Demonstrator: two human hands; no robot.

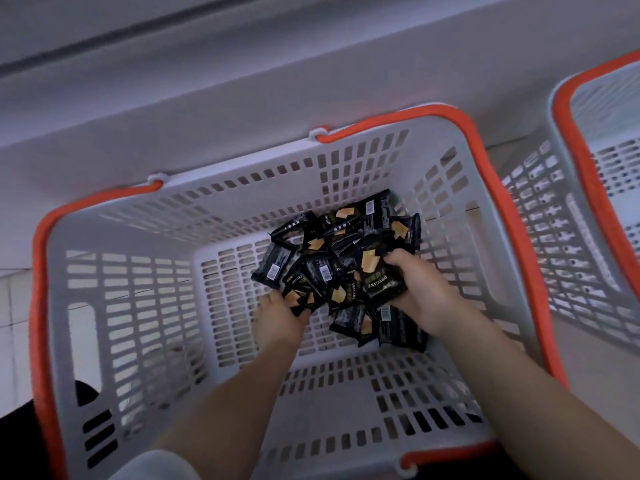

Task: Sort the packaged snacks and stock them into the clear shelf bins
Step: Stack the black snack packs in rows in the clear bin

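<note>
Two bare hands are reaching into a white slatted basket (460, 188) with an orange rim, gathering a heap of black snack packets (341, 258) lying on its floor toward the far right corner. By the look of it, the pick-up step is underway: collecting a handful before carrying it to the clear shelf bins, which are not showing in this view. The left hand (277, 320) is curling its fingers around packets at the near left edge of the heap. The right hand (422, 292) is gripping a packet reading "DRYCAKE" (382, 282), thumb on top. Next, both hands will likely need to close firmly and lift clear of the basket walls without spilling. A second basket (568, 216) is standing just beside, to the right.
</note>
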